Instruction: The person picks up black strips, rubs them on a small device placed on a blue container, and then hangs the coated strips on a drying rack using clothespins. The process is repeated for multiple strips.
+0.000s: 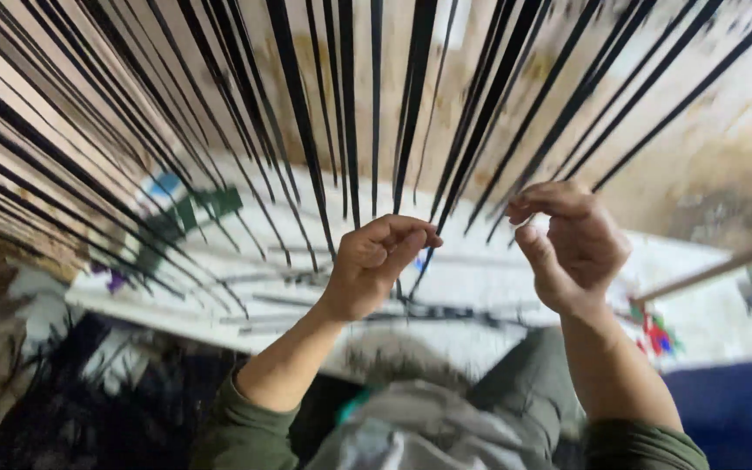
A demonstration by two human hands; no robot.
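The person's left hand [378,261] pinches the lower end of one black strip [412,113] between thumb and forefinger; the right hand [570,244] curls its fingertips together at the end of a neighbouring strip, though what it grips cannot be told; many black strips hang loose to the left, so most of the row looks unhandled; a white board [480,278] lies below.

One head-worn view looks steeply down, close over the black strips [350,113].
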